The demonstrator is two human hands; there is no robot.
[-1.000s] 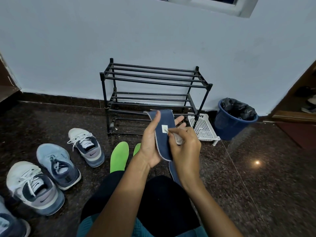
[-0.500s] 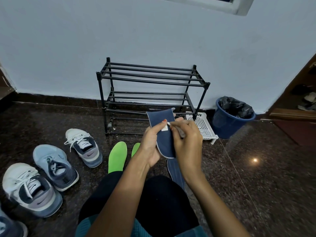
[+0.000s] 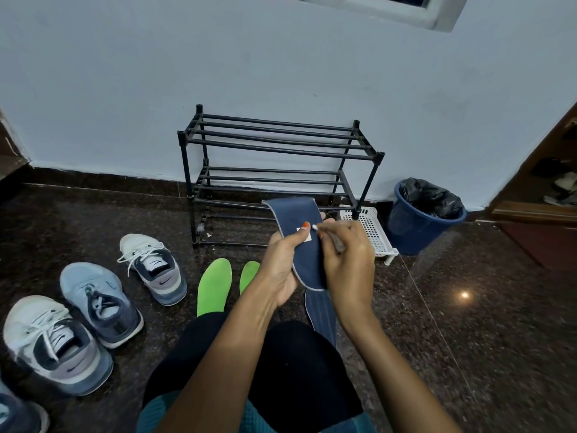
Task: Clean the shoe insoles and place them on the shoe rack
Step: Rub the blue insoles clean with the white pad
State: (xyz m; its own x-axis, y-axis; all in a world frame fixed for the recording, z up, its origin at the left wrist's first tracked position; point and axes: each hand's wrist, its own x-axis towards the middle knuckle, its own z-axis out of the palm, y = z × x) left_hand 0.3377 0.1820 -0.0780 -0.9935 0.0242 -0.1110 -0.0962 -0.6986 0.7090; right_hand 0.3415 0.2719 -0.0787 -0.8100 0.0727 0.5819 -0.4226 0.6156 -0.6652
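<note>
The rack (image 3: 274, 151) stands against the wall. Just in front of it a blue insole (image 3: 299, 242) is held up. The left hand (image 3: 281, 267) grips it, thumb near a white patch. The right hand (image 3: 349, 267) pinches a thin white-tipped tool (image 3: 316, 228) at that patch. Best to brace the insole flat and work in short, light strokes, since it looks floppy.

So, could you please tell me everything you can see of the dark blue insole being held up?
The dark blue insole looks fabric-faced, with a pale stitched edge and a small white patch near its middle. It is held roughly upright before the shoe rack, top end seemingly bent backward. The left hand grips its left edge, thumb by the patch; the right hand holds a thin white-tipped tool at the patch.
</note>
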